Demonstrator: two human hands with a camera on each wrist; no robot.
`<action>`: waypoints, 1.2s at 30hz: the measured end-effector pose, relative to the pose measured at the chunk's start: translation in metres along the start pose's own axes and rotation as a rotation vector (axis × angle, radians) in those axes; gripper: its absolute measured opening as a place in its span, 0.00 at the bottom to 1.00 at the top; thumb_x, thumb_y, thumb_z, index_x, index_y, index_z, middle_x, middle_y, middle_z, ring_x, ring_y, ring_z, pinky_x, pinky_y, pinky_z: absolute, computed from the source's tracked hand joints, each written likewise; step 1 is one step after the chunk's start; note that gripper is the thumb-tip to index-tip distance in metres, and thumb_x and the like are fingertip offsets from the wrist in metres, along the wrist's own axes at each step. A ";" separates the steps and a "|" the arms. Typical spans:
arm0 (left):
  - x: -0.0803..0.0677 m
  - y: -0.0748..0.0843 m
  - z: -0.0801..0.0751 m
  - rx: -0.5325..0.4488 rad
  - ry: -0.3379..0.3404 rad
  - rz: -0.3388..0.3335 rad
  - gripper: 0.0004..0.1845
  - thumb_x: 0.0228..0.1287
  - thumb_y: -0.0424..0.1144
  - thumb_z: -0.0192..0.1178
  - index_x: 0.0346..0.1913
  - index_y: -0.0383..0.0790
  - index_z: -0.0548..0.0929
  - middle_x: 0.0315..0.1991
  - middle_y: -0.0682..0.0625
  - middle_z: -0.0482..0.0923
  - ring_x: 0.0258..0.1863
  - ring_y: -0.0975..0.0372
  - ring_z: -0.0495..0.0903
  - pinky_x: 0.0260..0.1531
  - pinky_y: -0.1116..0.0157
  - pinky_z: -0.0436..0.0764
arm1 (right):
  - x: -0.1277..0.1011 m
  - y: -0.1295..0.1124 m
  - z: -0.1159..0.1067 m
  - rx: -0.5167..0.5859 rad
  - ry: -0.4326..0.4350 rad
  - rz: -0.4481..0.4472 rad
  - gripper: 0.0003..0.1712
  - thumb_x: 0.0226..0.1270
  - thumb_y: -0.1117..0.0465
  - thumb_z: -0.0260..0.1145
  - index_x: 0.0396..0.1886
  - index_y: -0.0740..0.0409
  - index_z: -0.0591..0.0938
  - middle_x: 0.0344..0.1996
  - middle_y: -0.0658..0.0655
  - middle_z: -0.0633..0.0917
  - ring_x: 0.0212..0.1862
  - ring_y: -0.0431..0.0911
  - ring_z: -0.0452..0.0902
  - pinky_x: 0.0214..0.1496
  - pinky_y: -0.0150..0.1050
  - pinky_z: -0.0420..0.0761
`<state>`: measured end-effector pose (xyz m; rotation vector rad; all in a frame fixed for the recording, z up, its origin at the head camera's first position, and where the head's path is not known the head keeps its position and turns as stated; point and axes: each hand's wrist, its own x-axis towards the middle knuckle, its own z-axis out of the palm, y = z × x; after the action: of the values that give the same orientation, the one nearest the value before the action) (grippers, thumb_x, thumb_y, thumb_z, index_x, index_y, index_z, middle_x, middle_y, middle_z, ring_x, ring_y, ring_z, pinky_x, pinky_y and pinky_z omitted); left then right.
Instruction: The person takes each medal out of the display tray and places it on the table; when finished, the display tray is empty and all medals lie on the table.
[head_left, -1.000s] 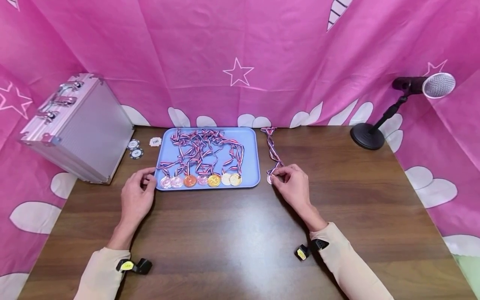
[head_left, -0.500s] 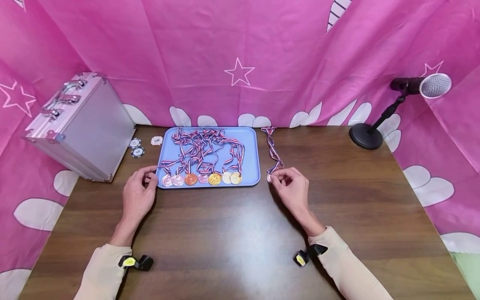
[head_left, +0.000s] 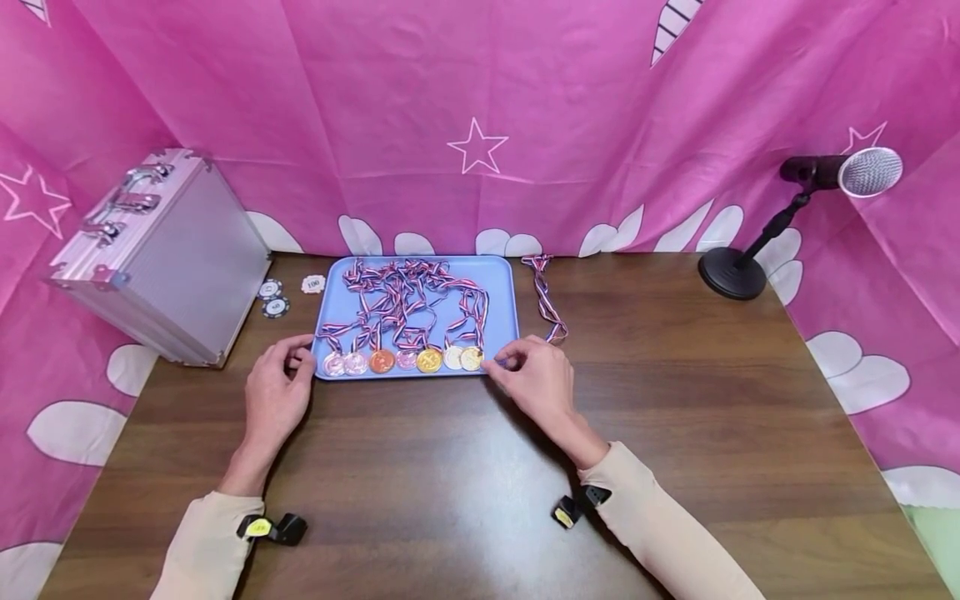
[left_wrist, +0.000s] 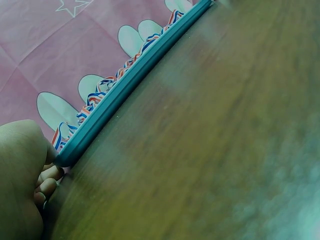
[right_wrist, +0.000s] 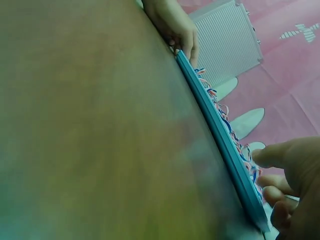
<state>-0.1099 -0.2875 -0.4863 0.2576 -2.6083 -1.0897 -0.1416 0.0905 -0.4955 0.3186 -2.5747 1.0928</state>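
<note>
Medals are lying along the near edge of the blue tray, left of centre. Your right hand is hovering at its right corner, thumb and fingers parted, gripping nothing; your left hand is pinching the left corner. Ribbons are lying tangled, so tugging one could be dragging the row askew. Brown table is gleaming below, pink curtain hanging behind.

Loose ribbon, lower end hidden by right hand, left hand cropped in left wrist view, medals on tray too small to read
</note>
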 end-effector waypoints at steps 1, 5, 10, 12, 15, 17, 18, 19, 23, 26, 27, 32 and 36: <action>0.000 0.000 0.000 -0.002 0.003 0.003 0.18 0.82 0.35 0.56 0.66 0.31 0.85 0.48 0.35 0.83 0.48 0.47 0.76 0.50 0.53 0.67 | 0.002 0.001 0.006 -0.023 -0.007 0.000 0.18 0.60 0.36 0.84 0.29 0.43 0.92 0.26 0.41 0.82 0.28 0.39 0.78 0.29 0.44 0.75; -0.001 0.000 0.000 0.000 0.007 0.004 0.18 0.82 0.35 0.57 0.66 0.31 0.85 0.47 0.36 0.83 0.48 0.48 0.76 0.50 0.54 0.67 | 0.012 -0.008 0.017 -0.140 -0.057 0.017 0.26 0.57 0.29 0.82 0.31 0.45 0.93 0.28 0.44 0.83 0.28 0.42 0.78 0.27 0.46 0.73; -0.001 -0.001 0.001 -0.004 0.006 0.001 0.18 0.81 0.34 0.57 0.66 0.31 0.85 0.47 0.36 0.83 0.48 0.49 0.76 0.49 0.54 0.67 | 0.022 -0.030 0.016 -0.274 -0.101 0.091 0.29 0.51 0.27 0.85 0.30 0.46 0.91 0.29 0.47 0.83 0.30 0.48 0.81 0.27 0.50 0.73; -0.001 -0.001 0.002 -0.007 0.006 0.001 0.18 0.81 0.33 0.57 0.66 0.31 0.85 0.47 0.36 0.83 0.48 0.49 0.76 0.50 0.54 0.67 | 0.024 -0.039 0.012 -0.280 -0.116 0.134 0.29 0.47 0.28 0.87 0.29 0.45 0.90 0.29 0.47 0.83 0.31 0.50 0.82 0.26 0.52 0.72; -0.001 -0.001 0.002 -0.007 0.006 -0.001 0.18 0.82 0.34 0.57 0.66 0.31 0.85 0.47 0.36 0.82 0.48 0.48 0.76 0.50 0.53 0.67 | 0.026 -0.035 0.019 -0.260 -0.118 0.155 0.29 0.45 0.29 0.88 0.29 0.45 0.89 0.30 0.48 0.83 0.31 0.52 0.82 0.26 0.51 0.71; 0.000 -0.001 0.002 -0.006 0.007 -0.003 0.18 0.82 0.34 0.57 0.66 0.31 0.85 0.47 0.36 0.82 0.48 0.48 0.76 0.50 0.53 0.67 | 0.026 -0.030 0.023 -0.233 -0.119 0.149 0.28 0.45 0.32 0.89 0.32 0.46 0.89 0.31 0.48 0.83 0.31 0.51 0.81 0.28 0.51 0.73; 0.000 -0.001 0.002 -0.005 0.007 -0.005 0.18 0.82 0.34 0.57 0.66 0.32 0.85 0.47 0.36 0.82 0.48 0.48 0.76 0.50 0.52 0.67 | 0.027 -0.028 0.024 -0.212 -0.124 0.145 0.28 0.46 0.34 0.90 0.33 0.47 0.89 0.31 0.48 0.83 0.32 0.51 0.81 0.29 0.50 0.75; 0.000 -0.001 0.001 -0.004 0.007 -0.006 0.18 0.82 0.34 0.57 0.67 0.32 0.85 0.47 0.36 0.82 0.48 0.48 0.76 0.50 0.52 0.67 | 0.027 -0.027 0.025 -0.190 -0.128 0.136 0.27 0.47 0.37 0.90 0.34 0.47 0.88 0.31 0.48 0.84 0.32 0.50 0.82 0.32 0.50 0.76; 0.000 -0.001 0.001 0.000 0.007 -0.013 0.18 0.82 0.34 0.57 0.67 0.32 0.85 0.47 0.36 0.82 0.48 0.49 0.75 0.50 0.53 0.67 | 0.028 -0.019 0.027 -0.093 -0.136 0.113 0.22 0.54 0.45 0.89 0.40 0.44 0.86 0.28 0.41 0.86 0.32 0.44 0.82 0.35 0.48 0.78; 0.000 0.000 0.001 0.002 0.003 -0.015 0.18 0.82 0.34 0.57 0.67 0.32 0.85 0.47 0.36 0.82 0.48 0.49 0.75 0.49 0.53 0.67 | 0.028 -0.010 0.026 -0.007 -0.105 0.094 0.16 0.60 0.50 0.87 0.41 0.42 0.88 0.25 0.38 0.87 0.30 0.39 0.82 0.34 0.45 0.77; 0.000 0.000 0.001 0.001 0.003 -0.013 0.18 0.82 0.34 0.57 0.67 0.32 0.85 0.47 0.36 0.82 0.48 0.49 0.75 0.49 0.53 0.67 | 0.029 -0.012 0.020 0.031 -0.094 0.085 0.13 0.61 0.53 0.86 0.41 0.44 0.89 0.25 0.39 0.88 0.30 0.39 0.83 0.34 0.44 0.78; -0.001 0.001 0.000 -0.005 0.009 -0.009 0.18 0.81 0.32 0.58 0.66 0.32 0.85 0.47 0.36 0.82 0.48 0.49 0.76 0.49 0.53 0.67 | 0.041 -0.034 -0.018 0.304 -0.084 0.121 0.07 0.67 0.65 0.82 0.42 0.60 0.94 0.25 0.54 0.90 0.24 0.40 0.84 0.29 0.34 0.80; 0.000 0.000 0.001 0.003 0.009 -0.008 0.18 0.82 0.33 0.57 0.67 0.32 0.85 0.47 0.36 0.82 0.48 0.48 0.76 0.49 0.53 0.67 | 0.057 -0.047 -0.045 0.563 -0.098 0.245 0.09 0.71 0.70 0.77 0.48 0.69 0.92 0.26 0.57 0.90 0.21 0.39 0.84 0.24 0.32 0.83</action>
<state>-0.1097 -0.2867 -0.4868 0.2734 -2.6039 -1.0844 -0.1694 0.0872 -0.4135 0.1875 -2.3816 1.9341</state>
